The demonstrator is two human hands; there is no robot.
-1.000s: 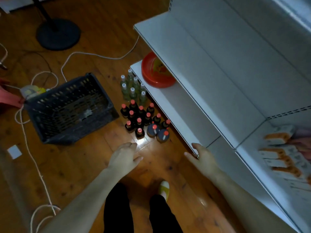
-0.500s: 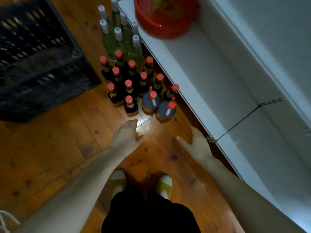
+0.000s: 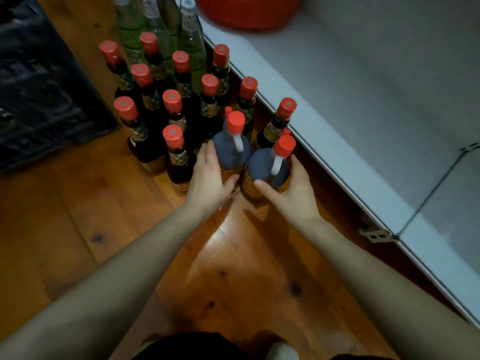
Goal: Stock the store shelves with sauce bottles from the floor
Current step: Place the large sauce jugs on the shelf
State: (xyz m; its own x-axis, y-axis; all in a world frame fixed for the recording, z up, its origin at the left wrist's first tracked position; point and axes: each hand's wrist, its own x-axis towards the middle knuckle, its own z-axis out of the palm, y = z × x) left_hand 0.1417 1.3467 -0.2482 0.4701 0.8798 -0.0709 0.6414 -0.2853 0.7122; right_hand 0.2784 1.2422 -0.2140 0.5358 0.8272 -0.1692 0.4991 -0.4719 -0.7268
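Note:
Two large dark sauce jugs with red caps and white handles stand on the wooden floor at the front of the cluster. My left hand [image 3: 210, 176] grips the left jug [image 3: 230, 149]. My right hand [image 3: 291, 189] grips the right jug [image 3: 267, 165] from its right side, thumb across the front label. Behind them stand several slim dark sauce bottles with red caps [image 3: 172, 141]. The white bottom shelf [image 3: 337, 100] runs along the right, just beside the jugs.
Several clear green-labelled bottles [image 3: 191, 37] stand behind the dark ones. A red bowl [image 3: 246, 11] sits on the shelf at the top. A dark plastic crate [image 3: 44, 87] lies on the floor at the left. A shelf bracket [image 3: 376, 233] sticks out near my right forearm.
The view has dropped closer to the floor. Both hands, open above the floor before, have reached forward and closed around the two front jugs.

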